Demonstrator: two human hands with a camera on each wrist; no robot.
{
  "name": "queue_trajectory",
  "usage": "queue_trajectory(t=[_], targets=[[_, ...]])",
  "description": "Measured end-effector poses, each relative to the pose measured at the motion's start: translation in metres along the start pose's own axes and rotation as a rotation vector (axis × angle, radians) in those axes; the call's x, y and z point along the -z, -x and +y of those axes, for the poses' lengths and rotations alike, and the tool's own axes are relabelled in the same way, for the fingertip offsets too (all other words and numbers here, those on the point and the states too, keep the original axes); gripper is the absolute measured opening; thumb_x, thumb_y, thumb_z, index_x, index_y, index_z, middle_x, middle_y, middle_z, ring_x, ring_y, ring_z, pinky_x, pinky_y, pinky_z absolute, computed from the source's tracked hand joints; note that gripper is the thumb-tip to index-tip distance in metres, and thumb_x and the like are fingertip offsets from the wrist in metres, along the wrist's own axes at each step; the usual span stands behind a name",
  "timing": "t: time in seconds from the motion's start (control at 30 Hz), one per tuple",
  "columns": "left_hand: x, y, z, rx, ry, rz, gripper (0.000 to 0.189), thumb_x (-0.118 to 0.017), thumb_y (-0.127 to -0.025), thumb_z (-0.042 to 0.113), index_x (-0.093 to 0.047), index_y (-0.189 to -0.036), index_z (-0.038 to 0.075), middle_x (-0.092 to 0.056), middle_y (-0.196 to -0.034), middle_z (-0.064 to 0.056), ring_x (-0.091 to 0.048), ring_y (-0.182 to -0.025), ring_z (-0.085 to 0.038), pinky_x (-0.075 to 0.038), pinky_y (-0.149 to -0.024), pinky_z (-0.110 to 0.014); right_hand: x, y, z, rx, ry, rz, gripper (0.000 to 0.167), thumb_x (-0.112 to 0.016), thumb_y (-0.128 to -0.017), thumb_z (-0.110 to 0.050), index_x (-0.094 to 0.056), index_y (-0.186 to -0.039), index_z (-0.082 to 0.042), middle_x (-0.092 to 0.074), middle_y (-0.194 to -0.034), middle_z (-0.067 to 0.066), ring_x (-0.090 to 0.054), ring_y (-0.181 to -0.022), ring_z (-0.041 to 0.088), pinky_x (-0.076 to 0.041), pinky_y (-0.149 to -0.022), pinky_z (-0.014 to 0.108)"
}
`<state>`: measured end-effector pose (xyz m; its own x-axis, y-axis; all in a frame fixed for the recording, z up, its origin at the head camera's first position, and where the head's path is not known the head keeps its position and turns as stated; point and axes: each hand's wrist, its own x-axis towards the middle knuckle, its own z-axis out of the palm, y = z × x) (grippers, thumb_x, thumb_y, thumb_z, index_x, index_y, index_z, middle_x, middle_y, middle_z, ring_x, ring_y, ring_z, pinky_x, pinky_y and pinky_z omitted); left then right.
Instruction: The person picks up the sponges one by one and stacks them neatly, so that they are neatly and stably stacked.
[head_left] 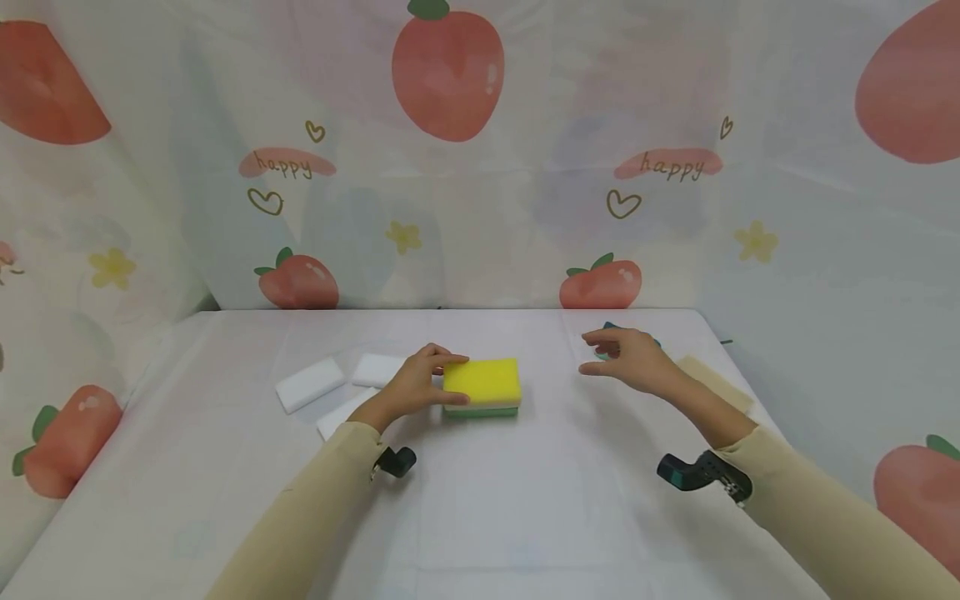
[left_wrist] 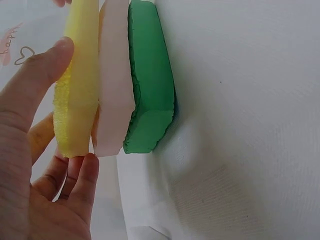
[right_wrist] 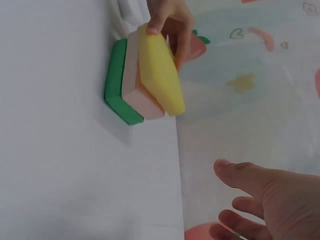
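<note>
My left hand (head_left: 408,387) grips a yellow sponge (head_left: 491,379) by its left end, thumb on the near side and fingers around the far side. Directly beneath it are a pale pink sponge (left_wrist: 115,90) and, at the bottom on the table, a green sponge (left_wrist: 152,70). A thin gap shows between yellow and pink at one end in the left wrist view, and the yellow sponge (right_wrist: 161,70) sits slightly askew in the right wrist view. Off to the right, my right hand (head_left: 630,360) hovers over the table with loosely bent fingers and nothing in its grasp.
Several white blocks (head_left: 310,385) lie left of the stack, partly behind the left forearm. A teal item (head_left: 602,353) is mostly hidden behind the right hand. A flat beige piece (head_left: 716,383) lies near the table's right edge. Patterned cloth hangs behind the table.
</note>
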<state>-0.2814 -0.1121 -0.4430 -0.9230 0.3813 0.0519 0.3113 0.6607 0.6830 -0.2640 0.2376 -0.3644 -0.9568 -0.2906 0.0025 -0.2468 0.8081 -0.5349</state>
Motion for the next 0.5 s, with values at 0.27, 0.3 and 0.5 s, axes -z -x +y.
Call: queue_trajectory(t=[0.27,0.3,0.5], targets=[[0.004,0.001,0.001,-0.033,-0.011,-0.006,0.066,-0.087,-0.073,0.035,-0.064,-0.133,0.019,-0.053,-0.119,-0.004,-0.056,-0.111,-0.02,-0.051,-0.098,-0.034,0.026,0.017,0.029,-0.06,-0.005,0.02,0.066,-0.073,-0.088,-0.036,-0.053,-0.137,0.003,-0.055,-0.135,0.028,-0.054,-0.122,0.044,-0.05,-0.095,0.053],[0.004,0.001,0.002,-0.034,-0.015,-0.005,0.066,-0.087,-0.073,0.035,-0.064,-0.133,0.018,-0.053,-0.119,-0.004,-0.056,-0.111,-0.02,-0.051,-0.098,-0.034,0.029,0.019,0.033,-0.059,0.005,0.024,0.065,-0.073,-0.089,-0.036,-0.054,-0.137,0.003,-0.055,-0.135,0.028,-0.054,-0.121,0.045,-0.05,-0.095,0.053],[0.003,-0.001,0.003,-0.058,0.003,-0.015,0.065,-0.087,-0.074,0.032,-0.063,-0.133,0.015,-0.052,-0.118,-0.005,-0.055,-0.112,-0.021,-0.051,-0.098,-0.035,0.045,0.036,0.062,-0.089,0.055,0.046,0.066,-0.07,-0.091,-0.039,-0.052,-0.136,0.007,-0.055,-0.131,0.032,-0.054,-0.117,0.048,-0.051,-0.091,0.055]])
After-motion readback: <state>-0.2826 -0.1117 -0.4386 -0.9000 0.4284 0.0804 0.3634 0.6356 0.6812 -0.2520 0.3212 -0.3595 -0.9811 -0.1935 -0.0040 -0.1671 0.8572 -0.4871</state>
